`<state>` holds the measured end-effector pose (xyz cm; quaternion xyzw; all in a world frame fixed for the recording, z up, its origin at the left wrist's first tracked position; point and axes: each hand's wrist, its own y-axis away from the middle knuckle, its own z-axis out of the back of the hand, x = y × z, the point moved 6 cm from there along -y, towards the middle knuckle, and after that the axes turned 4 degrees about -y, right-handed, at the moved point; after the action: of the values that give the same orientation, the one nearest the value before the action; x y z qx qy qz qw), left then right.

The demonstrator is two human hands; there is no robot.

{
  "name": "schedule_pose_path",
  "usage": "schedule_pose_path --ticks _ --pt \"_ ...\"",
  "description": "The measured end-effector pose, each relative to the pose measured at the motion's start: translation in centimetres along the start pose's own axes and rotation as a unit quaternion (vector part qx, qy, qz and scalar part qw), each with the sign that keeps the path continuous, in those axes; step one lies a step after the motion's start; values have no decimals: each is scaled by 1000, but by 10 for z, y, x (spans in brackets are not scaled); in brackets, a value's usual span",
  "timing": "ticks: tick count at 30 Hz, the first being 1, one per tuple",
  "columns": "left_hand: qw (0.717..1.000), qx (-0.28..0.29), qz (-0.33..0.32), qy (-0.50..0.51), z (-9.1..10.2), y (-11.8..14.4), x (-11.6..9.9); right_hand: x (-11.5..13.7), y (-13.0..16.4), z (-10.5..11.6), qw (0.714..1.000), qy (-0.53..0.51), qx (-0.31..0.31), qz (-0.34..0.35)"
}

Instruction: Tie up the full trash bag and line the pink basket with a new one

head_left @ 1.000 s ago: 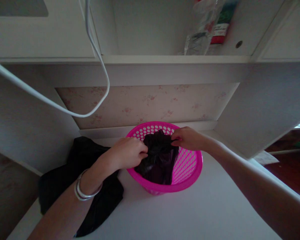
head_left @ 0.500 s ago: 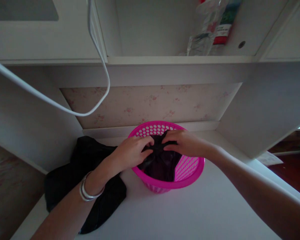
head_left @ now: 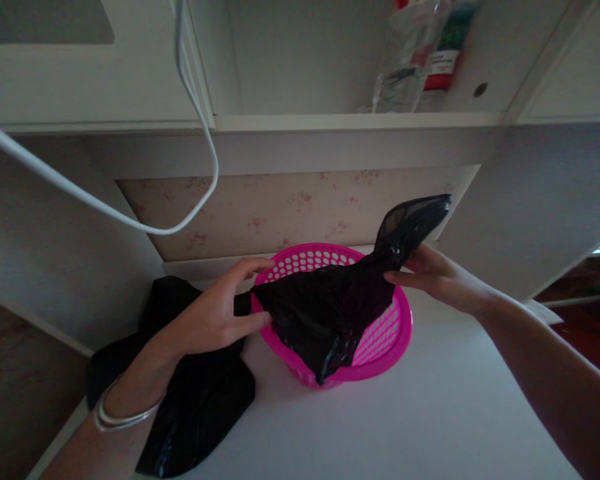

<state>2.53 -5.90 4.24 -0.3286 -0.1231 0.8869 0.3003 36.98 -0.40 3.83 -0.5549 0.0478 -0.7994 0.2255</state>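
Observation:
A pink perforated plastic basket (head_left: 390,337) stands on the white desk (head_left: 430,420). A thin black plastic bag (head_left: 330,310) is stretched across its mouth. My left hand (head_left: 215,317) pinches the bag's left edge at the basket's left rim. My right hand (head_left: 433,277) holds the bag's right side just past the right rim, and a corner of the bag sticks up above it. The bag's lower part hangs over the basket's front rim.
A pile of black plastic bags (head_left: 190,387) lies on the desk left of the basket. A white cable (head_left: 130,220) loops down from above. A clear bottle (head_left: 405,60) stands on the shelf overhead. Side panels close in the desk left and right.
My hands were together over the bunched bag in the basket. They have pulled apart, left and right, spreading the bag out over the rim.

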Motion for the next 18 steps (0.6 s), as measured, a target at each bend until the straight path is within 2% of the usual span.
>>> schedule_pose_path --ticks 3,5,7,9,10,12,14,16,18 --pt "995 42 -84 -40 -16 0 -42 21 -2 -12 999 16 8 42" --pt "992 41 -106 -55 -19 1 -54 22 -3 -5 998 -13 -51 40" --pt "998 -13 -48 -28 -10 3 -39 9 2 15 986 -73 -149 13" --pt "989 -122 69 45 10 11 -2 -12 13 40 961 -137 -238 -10" --pt "971 -179 127 96 20 18 21 -24 19 52 951 -164 -262 -23" --pt "919 -266 216 196 36 32 62 -46 30 73 940 -203 -267 -62" --pt "877 -325 259 242 47 45 87 -59 37 89 935 -221 -262 -93" --pt "850 -402 245 237 60 55 87 -54 44 106 920 -202 -330 -62" --pt "854 -466 182 142 72 61 59 -28 52 114 887 -119 -445 39"
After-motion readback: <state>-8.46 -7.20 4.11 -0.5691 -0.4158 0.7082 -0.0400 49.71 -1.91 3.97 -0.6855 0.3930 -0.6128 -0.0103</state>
